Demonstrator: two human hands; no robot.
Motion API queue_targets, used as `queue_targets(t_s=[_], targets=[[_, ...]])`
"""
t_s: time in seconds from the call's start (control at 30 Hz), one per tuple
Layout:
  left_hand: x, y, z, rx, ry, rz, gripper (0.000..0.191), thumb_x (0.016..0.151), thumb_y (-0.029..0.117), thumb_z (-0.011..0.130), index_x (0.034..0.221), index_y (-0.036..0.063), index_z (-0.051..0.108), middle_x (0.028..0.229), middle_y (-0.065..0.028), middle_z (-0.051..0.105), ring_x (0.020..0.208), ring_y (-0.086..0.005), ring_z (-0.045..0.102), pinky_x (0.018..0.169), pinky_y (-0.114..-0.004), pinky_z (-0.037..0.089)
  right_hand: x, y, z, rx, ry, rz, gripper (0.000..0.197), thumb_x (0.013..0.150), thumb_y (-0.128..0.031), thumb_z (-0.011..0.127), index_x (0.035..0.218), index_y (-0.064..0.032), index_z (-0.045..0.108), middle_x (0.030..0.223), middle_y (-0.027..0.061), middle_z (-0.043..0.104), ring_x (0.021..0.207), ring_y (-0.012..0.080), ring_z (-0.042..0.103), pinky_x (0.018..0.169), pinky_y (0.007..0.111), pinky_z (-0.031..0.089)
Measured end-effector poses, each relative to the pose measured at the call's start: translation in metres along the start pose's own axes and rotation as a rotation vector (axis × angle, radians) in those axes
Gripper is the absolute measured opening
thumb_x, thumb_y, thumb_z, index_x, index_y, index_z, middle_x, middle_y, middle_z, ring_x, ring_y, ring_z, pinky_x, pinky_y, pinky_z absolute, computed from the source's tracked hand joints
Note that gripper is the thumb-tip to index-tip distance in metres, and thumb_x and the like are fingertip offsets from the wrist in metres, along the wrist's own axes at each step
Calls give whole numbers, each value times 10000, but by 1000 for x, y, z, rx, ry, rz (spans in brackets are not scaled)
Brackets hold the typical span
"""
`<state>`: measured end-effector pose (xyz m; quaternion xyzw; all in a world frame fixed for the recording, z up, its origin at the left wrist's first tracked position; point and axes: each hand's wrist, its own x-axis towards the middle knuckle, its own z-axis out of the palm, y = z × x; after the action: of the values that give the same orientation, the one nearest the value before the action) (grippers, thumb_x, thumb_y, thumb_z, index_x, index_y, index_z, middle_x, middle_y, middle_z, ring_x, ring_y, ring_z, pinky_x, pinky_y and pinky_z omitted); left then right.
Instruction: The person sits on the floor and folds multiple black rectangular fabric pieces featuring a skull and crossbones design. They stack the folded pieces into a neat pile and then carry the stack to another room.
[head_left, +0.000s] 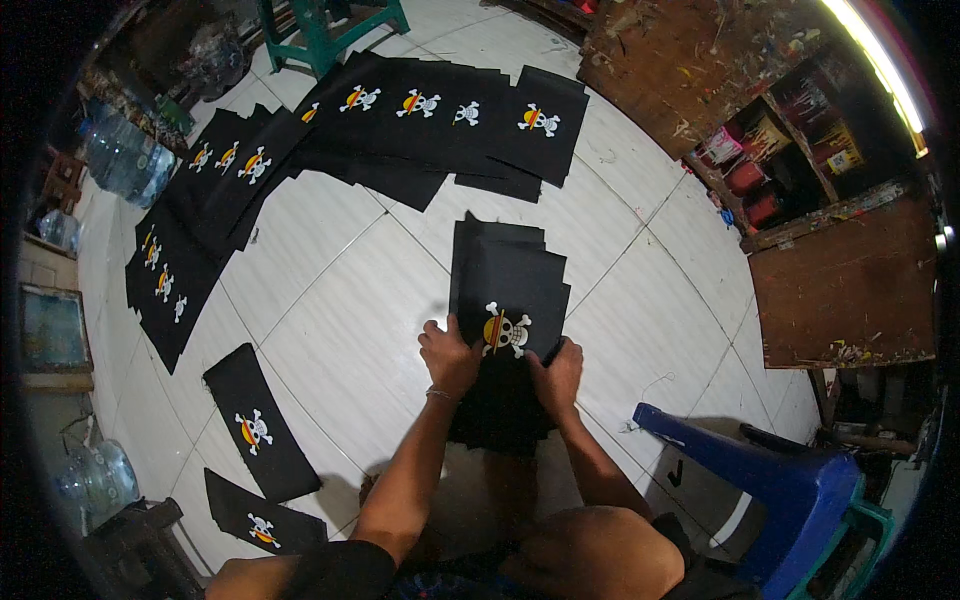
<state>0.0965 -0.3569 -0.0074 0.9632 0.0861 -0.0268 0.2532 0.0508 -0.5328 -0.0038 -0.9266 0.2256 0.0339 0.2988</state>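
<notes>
A stack of black fabric pieces (510, 277) lies before me on the tiled floor, its edges uneven. The top piece bears a printed skull with crossbones and a straw hat (506, 331). My left hand (452, 356) grips the stack's left edge, thumb on top beside the print. My right hand (559, 375) holds the right edge, its thumb also near the print. Beyond them, overlapping black pieces with the same skull print (420, 82) are spread in an arc. Two separate printed pieces (262, 420) (262, 521) lie at the lower left.
A blue plastic stool (765, 472) lies on its side at the lower right. A green stool (330, 45) stands at the top. Paint-stained wooden shelving (840, 300) holds containers on the right. Large clear water bottles (127, 157) (97, 476) are along the left.
</notes>
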Motion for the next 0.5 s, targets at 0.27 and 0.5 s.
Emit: queue_targets(t_s=[0.27, 0.5], targets=[[27, -26, 12, -362, -191, -2, 521, 748, 257, 749, 1159, 0, 555, 861, -203, 670, 799, -379, 662, 730, -425, 527, 18, -21, 13, 249, -55, 225, 572, 711, -374, 780, 1021, 74, 607, 910, 251, 669, 865, 398, 662, 770, 443, 516], [15, -39, 7, -652, -238, 302, 417, 759, 135, 723, 1148, 45, 606, 1054, -192, 673, 974, -370, 650, 830, -413, 512, 30, 1, 4, 224, -186, 159, 503, 737, -257, 770, 1107, 49, 623, 995, 227, 666, 954, 340, 649, 853, 392, 495]])
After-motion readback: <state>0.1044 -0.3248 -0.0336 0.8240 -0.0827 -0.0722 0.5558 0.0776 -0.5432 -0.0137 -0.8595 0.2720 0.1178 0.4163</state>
